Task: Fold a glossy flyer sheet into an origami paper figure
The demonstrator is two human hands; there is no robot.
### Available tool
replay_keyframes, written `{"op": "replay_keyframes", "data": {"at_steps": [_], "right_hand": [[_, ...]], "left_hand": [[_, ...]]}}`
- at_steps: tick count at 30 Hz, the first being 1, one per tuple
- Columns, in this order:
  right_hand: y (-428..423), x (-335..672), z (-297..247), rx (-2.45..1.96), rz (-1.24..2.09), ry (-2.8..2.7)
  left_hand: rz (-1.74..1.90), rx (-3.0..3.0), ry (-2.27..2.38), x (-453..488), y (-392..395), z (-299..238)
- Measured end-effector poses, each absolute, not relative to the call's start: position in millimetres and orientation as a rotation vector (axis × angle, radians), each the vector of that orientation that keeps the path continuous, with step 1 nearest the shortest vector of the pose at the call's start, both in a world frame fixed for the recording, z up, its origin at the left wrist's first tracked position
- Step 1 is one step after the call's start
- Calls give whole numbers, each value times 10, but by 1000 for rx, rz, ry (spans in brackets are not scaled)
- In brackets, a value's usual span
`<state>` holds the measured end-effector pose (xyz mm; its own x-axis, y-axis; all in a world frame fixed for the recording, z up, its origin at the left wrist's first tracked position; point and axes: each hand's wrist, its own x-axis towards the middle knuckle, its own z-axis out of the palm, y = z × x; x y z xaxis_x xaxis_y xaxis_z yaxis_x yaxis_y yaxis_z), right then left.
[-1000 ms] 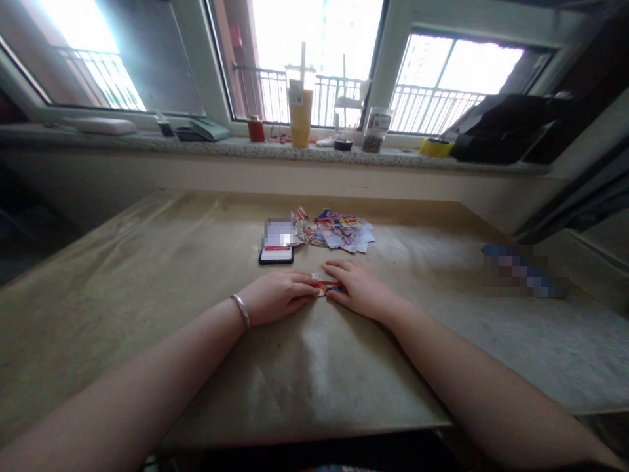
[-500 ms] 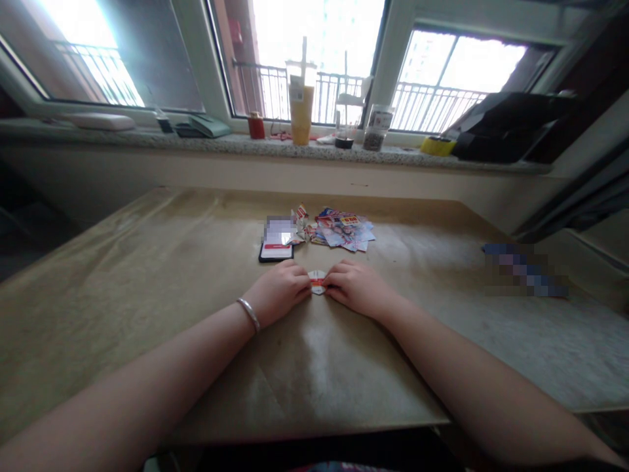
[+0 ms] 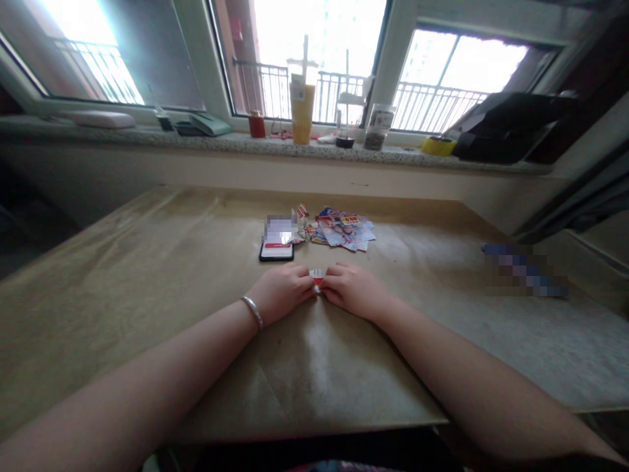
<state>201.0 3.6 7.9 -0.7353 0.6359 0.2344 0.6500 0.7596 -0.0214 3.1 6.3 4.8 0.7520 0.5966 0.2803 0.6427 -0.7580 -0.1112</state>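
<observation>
no wording can be read with certainty. red characters on a yellow patch of the printed sheets (image 3: 341, 235), marks on the folded paper (image 3: 301, 229) and on the small white-and-red paper (image 3: 317, 273), and print on the phone (image 3: 278, 254) and tall cup (image 3: 303, 115) are too blurred.

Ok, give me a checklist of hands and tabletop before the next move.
1. Left hand on the small white-and-red paper piece: ok.
2. Right hand on that piece: ok.
3. Whole piece visible: not ok, the hands cover part of it.
4. Its edges aligned: cannot tell, too small and partly hidden.
5. Black-edged rectangular phone screen up: ok.
6. Fanned pile of colourful printed paper clear of both hands: ok.
</observation>
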Motion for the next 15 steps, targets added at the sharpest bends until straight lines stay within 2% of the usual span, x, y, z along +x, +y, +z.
{"op": "replay_keyframes", "data": {"at_steps": [6, 15], "right_hand": [[10, 1985, 89, -1065, -86, -2705], [65, 1986, 15, -1076, 135, -2563]], "left_hand": [[-338, -2702, -929, 43, 48, 54], [-388, -2736, -959, 59, 57, 58]]}}
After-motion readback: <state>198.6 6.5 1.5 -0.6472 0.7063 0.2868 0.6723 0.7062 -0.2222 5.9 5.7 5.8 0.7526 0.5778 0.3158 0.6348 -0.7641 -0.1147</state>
